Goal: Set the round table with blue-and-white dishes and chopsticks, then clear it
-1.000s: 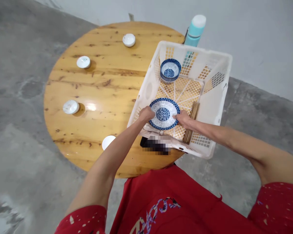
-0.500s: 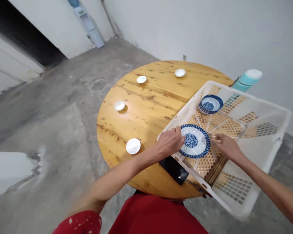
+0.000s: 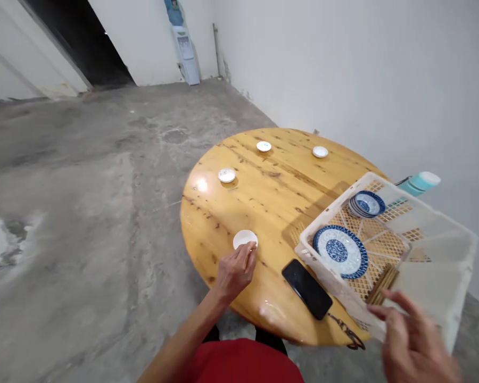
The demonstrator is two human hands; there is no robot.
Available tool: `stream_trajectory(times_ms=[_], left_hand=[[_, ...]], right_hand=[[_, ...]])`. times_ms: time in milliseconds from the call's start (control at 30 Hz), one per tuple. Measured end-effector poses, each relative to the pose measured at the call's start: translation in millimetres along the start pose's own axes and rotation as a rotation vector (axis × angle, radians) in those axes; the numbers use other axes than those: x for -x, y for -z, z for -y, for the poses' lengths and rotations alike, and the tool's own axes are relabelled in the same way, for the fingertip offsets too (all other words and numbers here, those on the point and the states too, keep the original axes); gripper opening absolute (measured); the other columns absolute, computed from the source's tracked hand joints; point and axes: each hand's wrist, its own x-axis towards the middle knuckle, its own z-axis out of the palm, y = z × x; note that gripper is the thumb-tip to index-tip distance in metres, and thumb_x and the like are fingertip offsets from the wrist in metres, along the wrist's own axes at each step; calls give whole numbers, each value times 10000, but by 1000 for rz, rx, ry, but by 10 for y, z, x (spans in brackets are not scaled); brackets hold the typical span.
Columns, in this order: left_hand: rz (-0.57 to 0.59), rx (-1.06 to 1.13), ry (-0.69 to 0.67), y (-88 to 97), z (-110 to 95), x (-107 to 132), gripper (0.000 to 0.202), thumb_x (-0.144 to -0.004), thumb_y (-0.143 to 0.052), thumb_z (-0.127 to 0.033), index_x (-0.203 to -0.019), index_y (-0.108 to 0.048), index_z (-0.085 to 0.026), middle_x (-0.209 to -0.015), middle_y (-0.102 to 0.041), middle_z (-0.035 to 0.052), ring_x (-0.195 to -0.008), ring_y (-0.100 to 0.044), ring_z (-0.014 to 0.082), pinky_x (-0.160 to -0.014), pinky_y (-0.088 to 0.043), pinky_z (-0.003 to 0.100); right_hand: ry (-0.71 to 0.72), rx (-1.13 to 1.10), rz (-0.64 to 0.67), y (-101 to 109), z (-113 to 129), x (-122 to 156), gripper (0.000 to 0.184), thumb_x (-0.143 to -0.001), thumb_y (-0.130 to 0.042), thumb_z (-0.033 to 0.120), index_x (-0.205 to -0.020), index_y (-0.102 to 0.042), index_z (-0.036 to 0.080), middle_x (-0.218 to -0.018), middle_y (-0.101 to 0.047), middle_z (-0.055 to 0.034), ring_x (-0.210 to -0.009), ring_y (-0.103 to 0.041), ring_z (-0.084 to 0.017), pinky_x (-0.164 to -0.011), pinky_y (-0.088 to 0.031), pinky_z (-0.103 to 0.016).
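My left hand (image 3: 234, 271) reaches over the round wooden table (image 3: 275, 197), and its curled fingers pinch the near rim of a small white saucer (image 3: 245, 238). At the lower right my right hand (image 3: 413, 343) is blurred, fingers spread and holding nothing, just in front of the near corner of a white plastic crate (image 3: 435, 276). Inside the crate lie a blue-and-white plate (image 3: 340, 251), a stack of blue-and-white bowls (image 3: 367, 204) and a bundle of wooden chopsticks (image 3: 383, 282).
A black phone (image 3: 307, 288) lies on the table between my hands. Three more white saucers (image 3: 226, 175) (image 3: 263, 146) (image 3: 320, 151) sit round the far edge. A teal bottle (image 3: 421, 182) stands behind the crate. The floor is concrete, with a water dispenser (image 3: 182, 40) at the far wall.
Both hands have left the plate in the crate. My left hand moved left to the near saucer and my right hand drew back toward me. The view swung up and left.
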Motion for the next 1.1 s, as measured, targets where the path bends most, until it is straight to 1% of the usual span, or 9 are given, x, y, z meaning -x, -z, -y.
stream_trajectory(times_ms=[100,233,300,400,533,667,767,967,1100], left_hand=[[92,48,171,504,493,416,238,-966,-461,-218,-1096,-658,-183,-1029,-770,84,-918,-743,169,-827,-573,249],[225,166,525,1263,1143,1061,286,-957,-440,-318,-1071,-673,-199,-1042,-767,78,-906,-742,184,-842,-562,284],[230,195,723,1617,1419,1358,310,-947,-429,-364,-1056,-670,-202,-995,-769,68,-860,-744,188,-816,-559,295],[163,211,930,2025,1748,1674,365,-934,-406,-422,-1060,-658,-190,-962,-765,76,-830,-744,202,-784,-554,312],[115,220,1018,2269,2038,1802,388,-910,-422,-449,-1060,-650,-173,-979,-765,100,-846,-744,222,-796,-551,340],[138,299,1006,2317,2280,1729,385,-908,-429,-444,-1058,-646,-164,-969,-766,109,-830,-749,219,-787,-555,332],[174,303,989,2352,2581,1613,375,-916,-426,-441,-1060,-649,-176,-973,-768,101,-850,-750,216,-799,-552,325],[249,210,1043,2488,3579,1107,399,-883,-433,-491,-1047,-645,-196,-949,-776,90,-865,-753,242,-796,-567,344],[315,170,1096,2658,4294,632,437,-843,-433,-556,-1038,-634,-222,-967,-779,80,-904,-752,261,-785,-579,351]], right_hand=[[-105,-280,196,-646,403,856,471,-893,-503,560,-1265,-571,280,-1104,-717,-107,-746,-711,-251,-715,-596,-412],[-246,-498,487,-1415,1058,1827,461,-865,-527,590,-1151,-606,237,-995,-726,-109,-653,-704,-232,-671,-615,-406],[-215,-523,621,-1677,1384,2137,463,-876,-508,594,-1109,-618,209,-949,-724,-106,-626,-689,-213,-649,-604,-374],[-89,-495,803,-1967,1794,2377,442,-918,-469,555,-1110,-622,187,-930,-720,-94,-659,-690,-194,-666,-584,-329],[72,-428,946,-2312,2159,2418,365,-942,-450,445,-1123,-625,180,-933,-722,-76,-685,-694,-181,-689,-566,-310],[142,-356,1010,-2708,2500,2325,344,-940,-430,379,-1126,-626,168,-910,-724,-65,-677,-692,-173,-685,-552,-300],[181,-325,1047,-3066,2797,2246,322,-926,-438,331,-1128,-638,180,-932,-730,-51,-696,-685,-162,-711,-539,-287],[250,-281,1110,-3935,3464,2056,293,-882,-453,223,-1062,-683,191,-900,-745,-32,-763,-680,-163,-716,-494,-252],[272,-235,1131,-4592,4063,1700,301,-888,-469,220,-1073,-704,187,-919,-756,-47,-823,-692,-179,-736,-474,-249]])
